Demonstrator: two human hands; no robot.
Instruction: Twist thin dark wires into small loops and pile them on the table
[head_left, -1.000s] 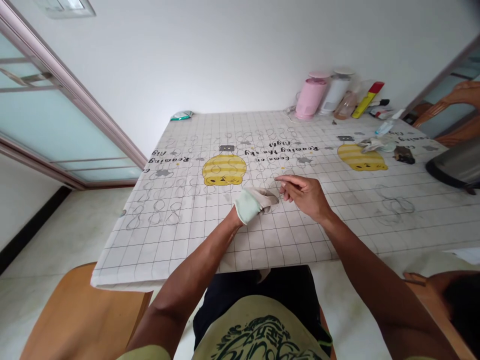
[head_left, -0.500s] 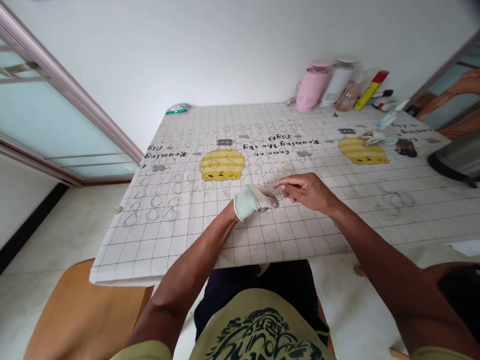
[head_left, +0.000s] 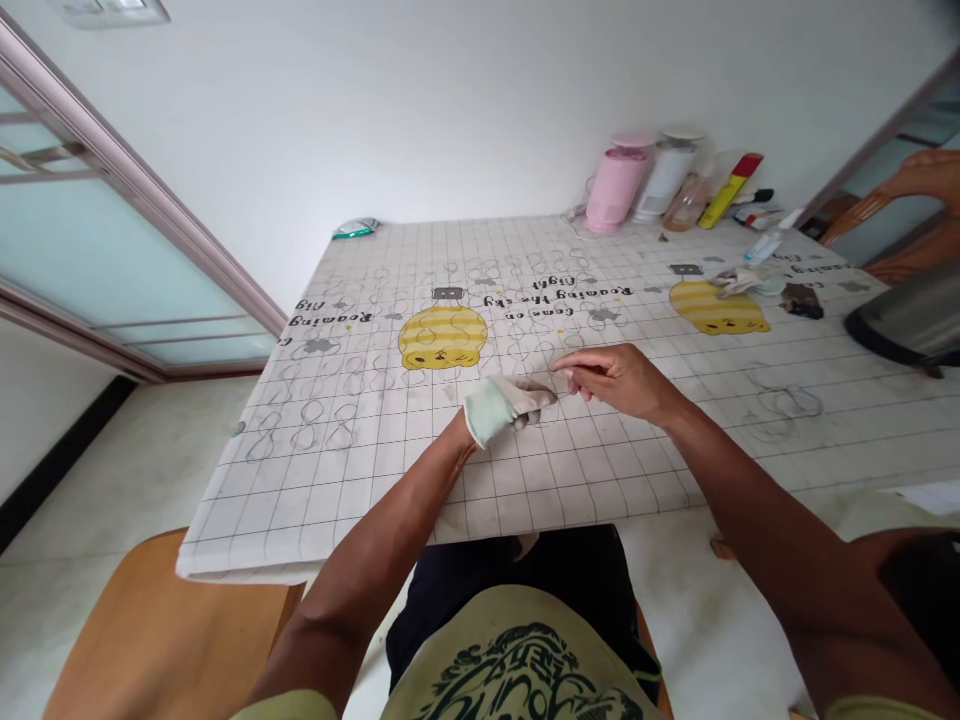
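Observation:
My left hand [head_left: 514, 403] wears a white glove with a pale green cuff. Its fingers are closed, low over the checked tablecloth [head_left: 600, 480]. Facing it is my bare right hand [head_left: 619, 378], index finger stretched toward the gloved fingertips and the other fingers curled in. The fingertips almost meet; anything pinched between them is too thin to make out. Many thin grey figure-eight loops [head_left: 342, 426] lie in rows on the cloth beyond and left of my hands. To the right rests a loose bundle of similar loops [head_left: 787, 402].
Along the wall stand a pink cylinder [head_left: 616, 190], a white cylinder [head_left: 664, 185], a small bottle [head_left: 685, 203] and a yellow-red box [head_left: 729, 192]. A crumpled glove [head_left: 750, 280] lies near a metal kettle [head_left: 907, 315]. A green-white packet [head_left: 355, 228] sits at the far left corner.
The view has tipped slightly, so the table sits a little lower. Both hands keep nearly the same place and pose, fingertips still close together.

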